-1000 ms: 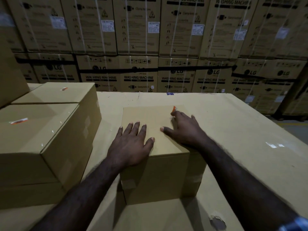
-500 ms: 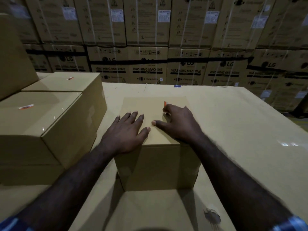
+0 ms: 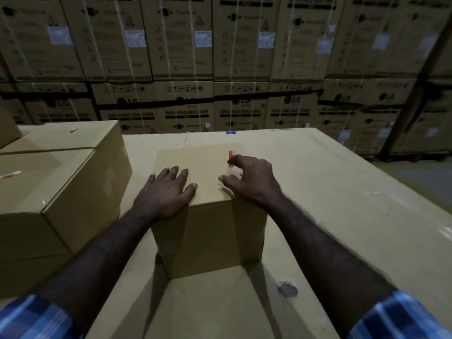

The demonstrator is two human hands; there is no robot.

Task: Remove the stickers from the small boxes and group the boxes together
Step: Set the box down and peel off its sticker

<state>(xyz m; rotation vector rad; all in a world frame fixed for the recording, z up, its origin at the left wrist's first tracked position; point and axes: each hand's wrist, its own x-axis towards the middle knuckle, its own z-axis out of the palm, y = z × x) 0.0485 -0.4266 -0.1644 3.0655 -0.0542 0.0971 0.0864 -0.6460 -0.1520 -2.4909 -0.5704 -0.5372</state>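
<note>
Stacked cartons behind; right hand (image 3: 252,179) fingertips pinch sticker (image 3: 230,158) at box's (image 3: 203,167) one o'clock; left hand (image 3: 168,189) presses flat, spread.

A tan-brown small box (image 3: 208,231) is seen at centre, marked by an orange and white sticker (image 3: 230,157). Matching tan is shown by the two boxes (image 3: 61,192) at left, each bearing an orange-white sticker. Blue plaid sleeves (image 3: 401,316) are seen near. Black print and white labels are carried by the far brown washing machine cartons (image 3: 186,69).
</note>
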